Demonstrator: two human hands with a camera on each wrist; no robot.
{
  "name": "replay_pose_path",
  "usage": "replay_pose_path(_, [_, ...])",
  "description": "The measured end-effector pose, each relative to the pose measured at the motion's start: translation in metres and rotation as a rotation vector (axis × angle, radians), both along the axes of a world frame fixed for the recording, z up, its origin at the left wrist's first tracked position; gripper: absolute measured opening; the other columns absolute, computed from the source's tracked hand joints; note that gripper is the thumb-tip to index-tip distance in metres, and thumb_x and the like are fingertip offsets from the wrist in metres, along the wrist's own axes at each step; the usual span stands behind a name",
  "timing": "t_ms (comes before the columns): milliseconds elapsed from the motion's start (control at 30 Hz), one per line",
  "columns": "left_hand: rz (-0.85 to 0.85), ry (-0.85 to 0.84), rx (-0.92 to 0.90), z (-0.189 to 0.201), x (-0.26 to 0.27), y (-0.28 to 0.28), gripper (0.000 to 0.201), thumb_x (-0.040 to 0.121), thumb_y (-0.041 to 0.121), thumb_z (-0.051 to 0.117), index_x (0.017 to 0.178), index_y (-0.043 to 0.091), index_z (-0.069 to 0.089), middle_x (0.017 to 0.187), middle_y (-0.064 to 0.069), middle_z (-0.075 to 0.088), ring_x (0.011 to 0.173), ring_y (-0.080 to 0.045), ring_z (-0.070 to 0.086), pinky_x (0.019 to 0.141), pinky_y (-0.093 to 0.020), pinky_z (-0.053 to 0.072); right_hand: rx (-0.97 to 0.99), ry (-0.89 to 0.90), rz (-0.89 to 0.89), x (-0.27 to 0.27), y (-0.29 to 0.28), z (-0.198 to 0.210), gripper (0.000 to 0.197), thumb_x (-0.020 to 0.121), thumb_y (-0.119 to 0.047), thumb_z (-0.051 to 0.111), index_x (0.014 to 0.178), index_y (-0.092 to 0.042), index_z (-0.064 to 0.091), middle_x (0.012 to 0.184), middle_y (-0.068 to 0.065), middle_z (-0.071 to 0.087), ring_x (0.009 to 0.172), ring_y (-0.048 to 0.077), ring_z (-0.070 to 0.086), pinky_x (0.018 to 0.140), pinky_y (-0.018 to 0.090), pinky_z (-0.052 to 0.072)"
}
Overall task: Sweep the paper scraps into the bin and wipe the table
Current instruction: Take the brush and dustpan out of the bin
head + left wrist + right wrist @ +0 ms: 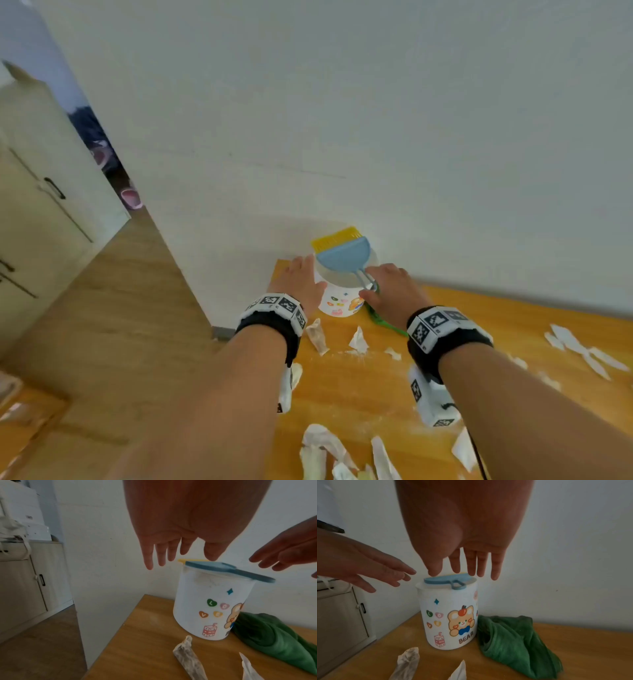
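White wall [376, 120] backs an orange wooden tabletop [359, 387] whose far left corner carries a white bin [448, 622] printed with a bear and small hearts; across the bin's mouth lies a blue dustpan [343, 255], its looped handle pointing toward the person, with a yellow brush [337, 235] showing behind it. Both hands are out over the bin with fingers straight and spread, gripping nothing; the left hand [298, 277] sits at the bin's left edge, and the right hand [390, 284] is just by the dustpan handle, though whether either actually touches cannot be told. In the wrist views the fingertips hang just above the dustpan. A green cloth [513, 639] lies crumpled on the tabletop, touching the bin's right side. Paper scraps [358, 341] are scattered over the tabletop: two twisted pieces just in front of the bin, more near the person, and a group well off to the right. A pale cabinet [37, 192] stands on the wooden floor [113, 308] to the left.
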State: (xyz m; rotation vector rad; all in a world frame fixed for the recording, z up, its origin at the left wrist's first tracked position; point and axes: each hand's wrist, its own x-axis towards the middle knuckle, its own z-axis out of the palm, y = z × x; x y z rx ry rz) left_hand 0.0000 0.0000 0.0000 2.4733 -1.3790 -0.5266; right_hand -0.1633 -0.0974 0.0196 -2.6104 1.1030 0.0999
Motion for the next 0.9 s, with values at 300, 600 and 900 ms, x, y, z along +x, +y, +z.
replay_pose_path(300, [0.082,0.104,0.008,-0.015,0.003,-0.023,0.064,0.100,0.033,0.043,0.154,0.012,0.014,0.156,-0.008,0.029,0.137,-0.028,0.041,0.104,-0.039,0.039,-0.111,-0.032,-0.056,0.024,-0.012,-0.015,0.030,0.094,-0.038,0.048,0.116,-0.018,0.051,0.109,0.002,0.058,0.111,0.022,0.047,0.075,0.036,0.046])
replay_pose_path(600, [0.171,0.203,-0.003,-0.030,0.001,-0.030,0.059,0.101,0.038,0.036,0.152,0.014,0.019,0.150,-0.014,0.035,0.131,-0.034,0.044,0.102,-0.042,0.040,-0.088,-0.104,-0.079,0.032,-0.016,-0.020,0.025,0.090,-0.021,0.048,0.113,-0.012,0.048,0.104,0.008,0.056,0.097,0.026,0.052,0.069,0.034,0.044])
replay_pose_path(900, [0.160,0.205,0.043,-0.017,0.000,-0.019,0.043,0.103,0.028,0.030,0.143,0.014,0.033,0.139,-0.013,0.044,0.120,-0.035,0.052,0.093,-0.042,0.043,-0.100,-0.160,-0.134,0.020,-0.014,0.000,0.023,0.093,-0.018,0.043,0.115,-0.010,0.045,0.105,0.013,0.051,0.070,0.029,0.050,0.063,0.033,0.040])
